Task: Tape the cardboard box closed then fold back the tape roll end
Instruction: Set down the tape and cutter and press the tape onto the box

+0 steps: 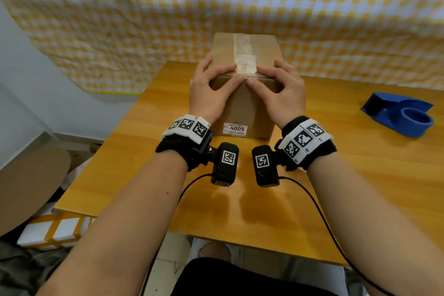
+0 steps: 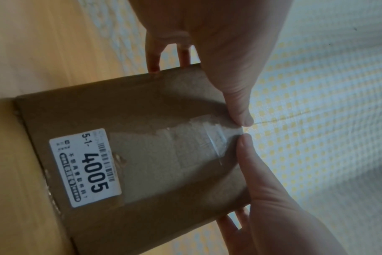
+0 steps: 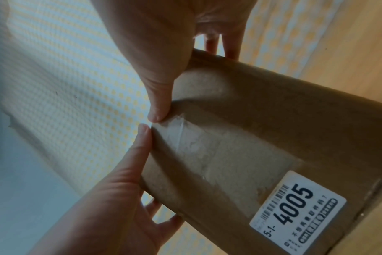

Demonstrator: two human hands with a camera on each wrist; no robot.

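Both thumbs are pressing the clear tape [image 1: 243, 60] over the near top edge of the cardboard box [image 1: 242, 103], which is standing mid-table [image 1: 336, 175]. The left hand [image 1: 211, 89] and right hand [image 1: 281, 94] are lying spread, fingers straight, grasping nothing. Firm outward strokes would likely flatten the wrinkled, glossy film on the matte, fibrous board. The blue dispenser [image 1: 398, 115] is sitting far right.

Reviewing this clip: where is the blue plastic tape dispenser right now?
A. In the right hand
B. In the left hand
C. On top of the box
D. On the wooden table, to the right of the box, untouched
D: the blue plastic tape dispenser sits on the wooden table, while the left hand and right hand press on the brown cardboard box.
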